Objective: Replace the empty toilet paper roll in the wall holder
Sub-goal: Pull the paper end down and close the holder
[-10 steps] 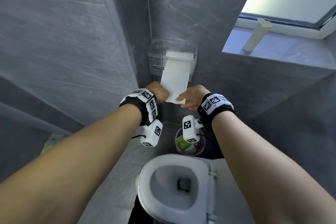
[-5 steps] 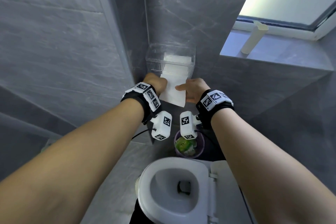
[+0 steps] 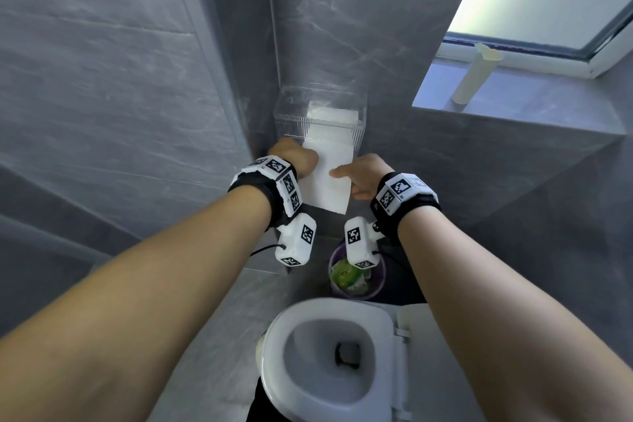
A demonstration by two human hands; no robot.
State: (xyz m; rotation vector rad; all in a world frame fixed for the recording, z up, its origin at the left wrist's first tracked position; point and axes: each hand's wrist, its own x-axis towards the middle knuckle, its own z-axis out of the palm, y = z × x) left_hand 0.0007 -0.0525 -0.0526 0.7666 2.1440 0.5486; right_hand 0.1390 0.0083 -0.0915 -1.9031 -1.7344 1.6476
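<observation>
I see both hands up at the clear holder (image 3: 320, 115) on the grey wall, where the white roll (image 3: 334, 115) sits inside. A sheet (image 3: 327, 181) hangs down from its slot. My left hand (image 3: 294, 159) is curled closed against the sheet's left edge, just under the holder; I cannot tell if the fingers actually pinch the paper. My right hand (image 3: 364, 176) pinches the sheet's right edge, thumb on its front. The empty tube (image 3: 474, 79) stands on the sill (image 3: 548, 103), well apart. Below are the bin (image 3: 356, 279) and toilet (image 3: 329, 353)
</observation>
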